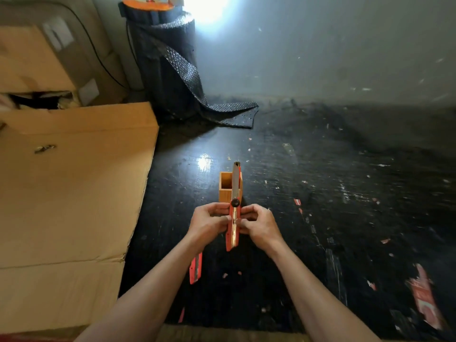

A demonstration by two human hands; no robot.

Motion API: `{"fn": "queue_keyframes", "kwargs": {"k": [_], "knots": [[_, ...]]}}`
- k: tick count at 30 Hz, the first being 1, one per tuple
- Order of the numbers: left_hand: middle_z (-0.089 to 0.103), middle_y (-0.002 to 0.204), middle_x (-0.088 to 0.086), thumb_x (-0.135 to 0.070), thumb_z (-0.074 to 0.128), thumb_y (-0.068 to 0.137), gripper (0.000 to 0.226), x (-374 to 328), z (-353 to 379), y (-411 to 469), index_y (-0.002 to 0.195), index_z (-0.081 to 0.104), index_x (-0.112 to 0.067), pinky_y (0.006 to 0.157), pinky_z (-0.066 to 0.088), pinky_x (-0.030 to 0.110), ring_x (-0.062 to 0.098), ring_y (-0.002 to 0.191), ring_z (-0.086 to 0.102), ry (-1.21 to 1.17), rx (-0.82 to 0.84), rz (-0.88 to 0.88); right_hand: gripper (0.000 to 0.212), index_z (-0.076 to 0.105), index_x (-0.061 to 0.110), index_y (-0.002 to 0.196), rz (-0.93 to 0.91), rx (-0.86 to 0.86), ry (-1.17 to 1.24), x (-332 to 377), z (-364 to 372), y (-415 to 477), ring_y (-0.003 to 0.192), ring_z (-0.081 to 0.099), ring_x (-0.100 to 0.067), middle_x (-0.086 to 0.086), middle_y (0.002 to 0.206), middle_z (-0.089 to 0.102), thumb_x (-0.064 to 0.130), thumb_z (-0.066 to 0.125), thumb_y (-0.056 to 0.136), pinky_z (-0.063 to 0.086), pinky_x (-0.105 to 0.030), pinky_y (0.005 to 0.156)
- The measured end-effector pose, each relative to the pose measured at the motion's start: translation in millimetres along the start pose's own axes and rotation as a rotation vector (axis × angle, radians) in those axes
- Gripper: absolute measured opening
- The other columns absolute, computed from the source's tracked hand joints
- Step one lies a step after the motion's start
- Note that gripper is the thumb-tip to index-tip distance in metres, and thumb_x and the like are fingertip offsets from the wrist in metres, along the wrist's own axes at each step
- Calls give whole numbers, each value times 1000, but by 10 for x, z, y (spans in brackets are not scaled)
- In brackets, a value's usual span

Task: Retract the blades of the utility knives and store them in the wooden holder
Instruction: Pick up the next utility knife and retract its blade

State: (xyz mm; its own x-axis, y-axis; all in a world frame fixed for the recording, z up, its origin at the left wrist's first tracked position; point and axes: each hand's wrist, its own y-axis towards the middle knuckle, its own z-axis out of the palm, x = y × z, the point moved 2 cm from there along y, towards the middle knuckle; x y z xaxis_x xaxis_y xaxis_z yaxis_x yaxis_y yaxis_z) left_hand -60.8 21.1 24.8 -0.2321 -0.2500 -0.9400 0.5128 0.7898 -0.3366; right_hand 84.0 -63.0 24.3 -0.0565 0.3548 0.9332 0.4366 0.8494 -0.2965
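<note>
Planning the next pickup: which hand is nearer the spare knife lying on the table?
Left. The left hand is just above the spare knife; the right hand sits farther right.

Dim scene. A blown-out light (pixel 207 6) glares at twelve o'clock, mirrored on the dark floor (pixel 320 193). Edges smear and bend at three o'clock.

Packing or storage workroom: cardboard boxes (pixel 74 183), bubble-wrap roll (pixel 167 62), scuffed black worktop (pixel 320 193).

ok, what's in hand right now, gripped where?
Red utility knife, blade out. Left hand and right hand pinch its red handle from either side, below the black knob.
</note>
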Motion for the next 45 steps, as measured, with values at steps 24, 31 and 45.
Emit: {"fn": "queue_keyframes", "kwargs": {"k": [24,31,45], "knots": [[82,97,15,11,73,84,30,-1847,-182,114,110,78,-4,70,65,39,31,89,80,-193,-1,282,16,70,24,111,-585,-107,-216,2032,-441,301,100,69,-17,3,110,71,18,63,98,63,-33,81],[82,96,16,13,71,85,27,-1908,-167,160,106,78,-2,64,64,35,26,83,81,-255,-4,231,20,72,21,112,-584,-56,-181,2022,-506,286,98,71,-18,5,108,71,13,64,96,63,-26,77],[82,101,14,11,73,85,28,-2088,-150,275,108,78,-4,69,66,38,29,90,81,-259,-46,280,18,73,24,107,-583,-30,-184,1862,-479,273,95,73,-14,9,108,73,12,66,95,60,-25,81]]}}
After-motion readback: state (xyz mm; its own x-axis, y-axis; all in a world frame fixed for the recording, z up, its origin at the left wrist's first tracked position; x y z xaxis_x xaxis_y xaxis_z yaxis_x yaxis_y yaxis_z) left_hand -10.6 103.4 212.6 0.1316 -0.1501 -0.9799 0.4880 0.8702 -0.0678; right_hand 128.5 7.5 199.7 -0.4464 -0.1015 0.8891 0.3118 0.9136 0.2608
